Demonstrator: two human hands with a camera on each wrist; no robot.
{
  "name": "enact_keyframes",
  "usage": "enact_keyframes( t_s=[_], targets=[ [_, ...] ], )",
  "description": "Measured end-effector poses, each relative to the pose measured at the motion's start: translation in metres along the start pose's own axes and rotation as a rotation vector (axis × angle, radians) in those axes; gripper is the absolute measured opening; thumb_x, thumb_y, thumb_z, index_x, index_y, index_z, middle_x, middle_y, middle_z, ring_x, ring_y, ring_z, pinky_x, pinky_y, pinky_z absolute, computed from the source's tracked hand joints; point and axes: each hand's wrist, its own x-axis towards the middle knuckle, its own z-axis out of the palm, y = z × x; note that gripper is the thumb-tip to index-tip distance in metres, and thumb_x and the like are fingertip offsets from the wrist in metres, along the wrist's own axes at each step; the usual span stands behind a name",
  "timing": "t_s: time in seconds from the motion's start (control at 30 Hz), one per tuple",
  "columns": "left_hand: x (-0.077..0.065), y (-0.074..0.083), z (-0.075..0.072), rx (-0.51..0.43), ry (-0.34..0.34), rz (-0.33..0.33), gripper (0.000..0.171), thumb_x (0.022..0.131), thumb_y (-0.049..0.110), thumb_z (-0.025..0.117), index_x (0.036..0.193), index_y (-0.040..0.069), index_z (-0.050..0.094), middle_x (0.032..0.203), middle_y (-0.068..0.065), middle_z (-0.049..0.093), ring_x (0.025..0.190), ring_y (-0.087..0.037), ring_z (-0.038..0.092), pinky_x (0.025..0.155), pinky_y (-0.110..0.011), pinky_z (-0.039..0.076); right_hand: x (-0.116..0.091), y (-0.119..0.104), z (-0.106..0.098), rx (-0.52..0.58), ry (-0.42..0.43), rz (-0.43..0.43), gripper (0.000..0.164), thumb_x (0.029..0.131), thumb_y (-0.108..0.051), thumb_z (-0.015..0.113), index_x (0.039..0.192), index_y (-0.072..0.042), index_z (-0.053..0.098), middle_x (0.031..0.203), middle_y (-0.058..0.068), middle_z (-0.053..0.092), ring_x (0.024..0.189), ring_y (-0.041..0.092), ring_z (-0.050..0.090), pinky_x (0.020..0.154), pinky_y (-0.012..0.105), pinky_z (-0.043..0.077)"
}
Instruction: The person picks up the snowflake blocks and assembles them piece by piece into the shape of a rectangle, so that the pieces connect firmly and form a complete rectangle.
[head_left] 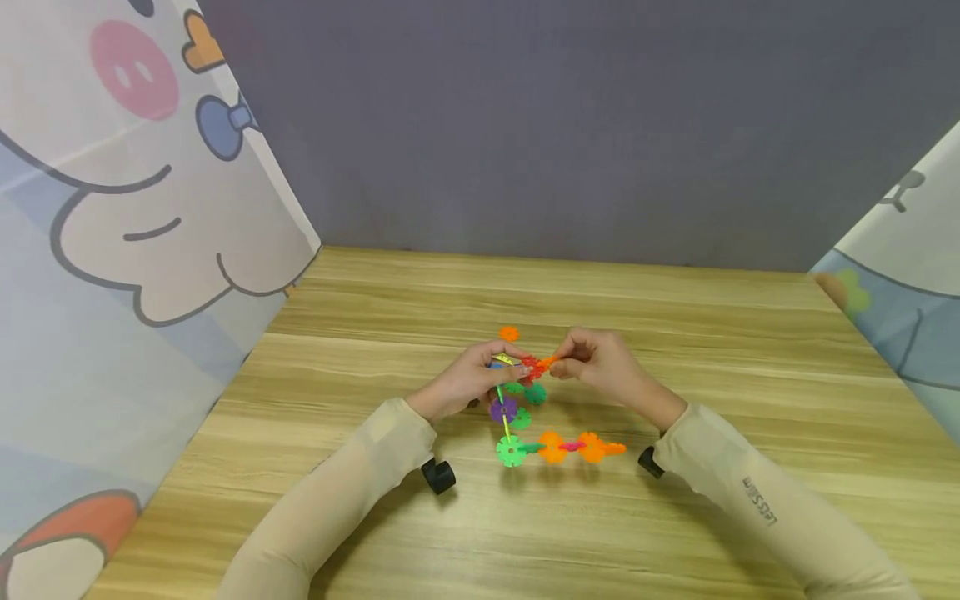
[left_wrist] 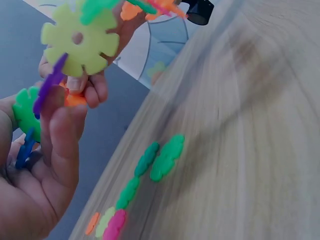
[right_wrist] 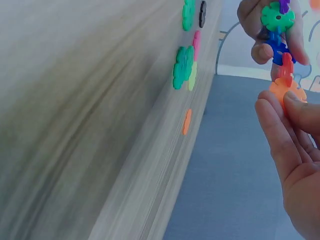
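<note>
My left hand [head_left: 471, 377] grips a chain of slotted plastic flower discs above the table. In the right wrist view, a green disc [right_wrist: 278, 18], a blue disc [right_wrist: 278, 51] and a red disc [right_wrist: 286, 66] line up at that hand. My right hand [head_left: 602, 364] pinches an orange disc [right_wrist: 286, 91] between thumb and fingers, its edge meeting the red disc; how deep the slots sit is unclear. From the left hand the chain hangs past a purple disc [head_left: 503, 409] to a light green disc [head_left: 511, 451], then runs right through orange discs [head_left: 552, 447].
Loose discs lie on the wooden table [head_left: 360, 300] behind and beneath the hands: an orange disc [head_left: 509, 333], a green disc [left_wrist: 167, 157], a pink disc [left_wrist: 114, 225] and others. Black wrist devices [head_left: 438, 476] hang under both sleeves. A grey panel [head_left: 555, 125] stands behind the table.
</note>
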Motion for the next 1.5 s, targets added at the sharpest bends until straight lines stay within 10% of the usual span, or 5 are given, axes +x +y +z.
enact_keyframes(
  t_s=[0.33, 0.7, 1.5],
  targets=[
    [-0.002, -0.005, -0.001, 0.001, 0.026, -0.052, 0.042, 0.109, 0.032, 0.04, 0.139, 0.008, 0.055, 0.094, -0.012, 0.071, 0.045, -0.011, 0.041, 0.042, -0.023, 0.041, 0.004, 0.005, -0.001, 0.04, -0.024, -0.021, 0.01, 0.088, 0.014, 0.066, 0.093, 0.006, 0.066, 0.086, 0.016, 0.068, 0.078, 0.026, 0.073, 0.07, 0.046, 0.06],
    [-0.003, -0.009, 0.001, -0.004, 0.058, 0.0, 0.027, 0.104, 0.018, 0.055, 0.119, 0.0, 0.066, 0.077, -0.003, 0.072, 0.043, -0.008, 0.036, 0.039, -0.021, 0.028, 0.005, 0.002, 0.002, 0.058, -0.053, -0.016, 0.008, 0.085, 0.013, 0.07, 0.086, 0.005, 0.068, 0.08, 0.015, 0.07, 0.07, 0.026, 0.072, 0.064, 0.046, 0.061],
    [-0.013, -0.009, -0.014, 0.015, 0.06, -0.015, 0.023, 0.103, 0.011, 0.055, 0.117, -0.004, 0.065, 0.085, -0.018, 0.073, 0.057, -0.014, 0.066, 0.054, -0.024, 0.056, 0.02, 0.023, -0.005, -0.013, -0.258, 0.149, 0.027, 0.085, 0.004, 0.075, 0.108, 0.014, 0.065, 0.089, 0.015, 0.071, 0.075, 0.029, 0.07, 0.065, 0.039, 0.061]
  ],
)
